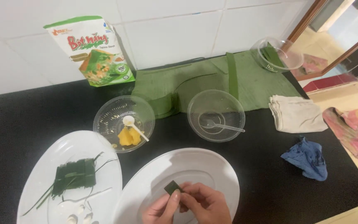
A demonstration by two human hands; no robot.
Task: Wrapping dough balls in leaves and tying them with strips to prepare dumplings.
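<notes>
Both hands meet at the near edge, over a white plate (212,166). The left hand (159,211) and right hand (206,203) pinch 1 small dark green leaf piece (172,188) between closed fingertips, just above the plate's middle. To the left, a second plate (63,149) carries a folded leaf parcel (74,177). Farther off stand 2 clear bowls: the left bowl (104,114) holds yellow filling (128,137) and a white spoon (130,121), the right bowl (216,97) a clear spoon (220,125). Banana leaves (212,81) lie beyond.

Starch bag (96,49), banana leaves (212,83), blue cloth (307,157)
</notes>
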